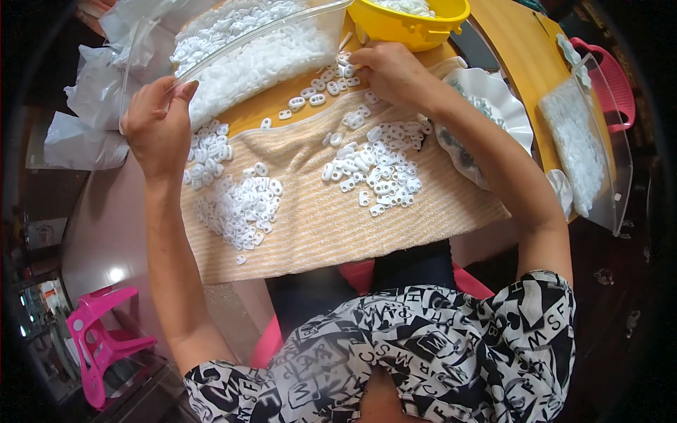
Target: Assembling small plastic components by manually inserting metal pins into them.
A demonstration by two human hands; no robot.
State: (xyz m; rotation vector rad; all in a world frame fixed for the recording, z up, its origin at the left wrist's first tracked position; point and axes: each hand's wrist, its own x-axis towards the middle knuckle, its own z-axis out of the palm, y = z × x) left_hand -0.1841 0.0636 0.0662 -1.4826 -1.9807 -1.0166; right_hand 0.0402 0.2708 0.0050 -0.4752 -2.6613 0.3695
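Note:
My left hand (159,121) grips the near left corner of a clear plastic box (271,35) with its thumb and fingers. The box is full of small white plastic pieces. At the box's right end my right hand (395,74) is closed, with its fingertips among loose white two-holed pieces (333,87). What those fingers hold, if anything, is hidden. Nearer to me a striped beige towel (303,236) carries one heap of white pieces (243,208) on the left and another heap (381,169) on the right.
A yellow basket (416,29) with white pieces stands behind my right hand. Right of my forearm are a white fluted dish (511,106) and another clear box of white pieces (575,141). White plastic bags (88,144) lie at left, and a pink stool (106,338) stands below.

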